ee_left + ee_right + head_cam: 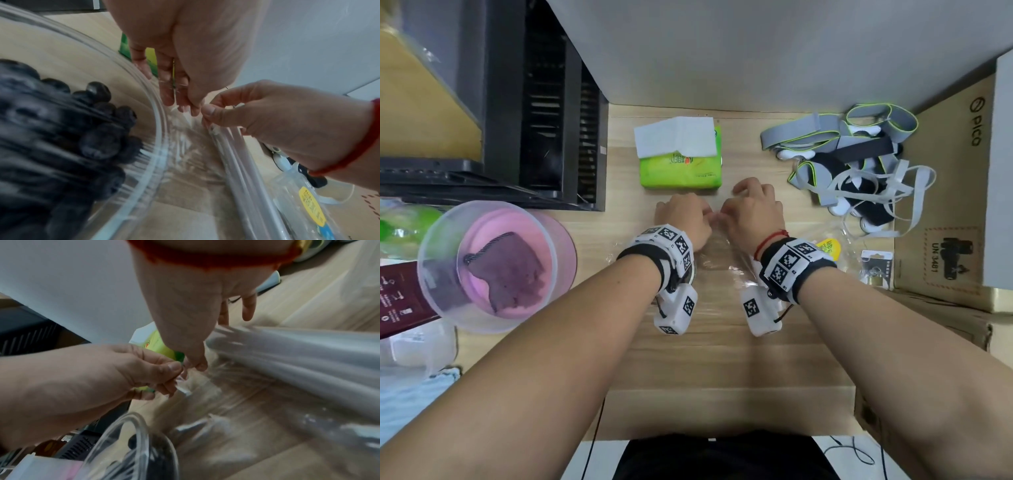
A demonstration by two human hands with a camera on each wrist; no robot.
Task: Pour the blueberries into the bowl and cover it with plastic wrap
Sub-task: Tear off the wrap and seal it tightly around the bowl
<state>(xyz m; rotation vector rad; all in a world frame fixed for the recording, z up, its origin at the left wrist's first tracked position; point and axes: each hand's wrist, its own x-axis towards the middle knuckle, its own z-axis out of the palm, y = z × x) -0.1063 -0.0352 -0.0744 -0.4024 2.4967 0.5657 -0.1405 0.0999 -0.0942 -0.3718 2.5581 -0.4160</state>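
Observation:
A glass bowl [144, 91] holds several dark blueberries [96, 142]; in the head view my left wrist hides nearly all of it. Clear plastic wrap [717, 262] lies crumpled on the wooden table beside the bowl, and its roll [292, 353] stretches off to the right. My left hand [705, 214] and right hand [726, 213] meet just above the table behind the bowl. Both pinch the same bit of film [183, 382] between thumb and fingers. The right thumb [209, 112] sits against the left fingertips [185, 105].
A green tissue pack [681, 164] lies just beyond the hands. The clear blueberry box with a yellow label [828, 248] and a pile of grey straps [859, 164] are to the right, a cardboard box [945, 205] further right. A clear tub with pink contents [493, 263] and a black rack [544, 102] stand left.

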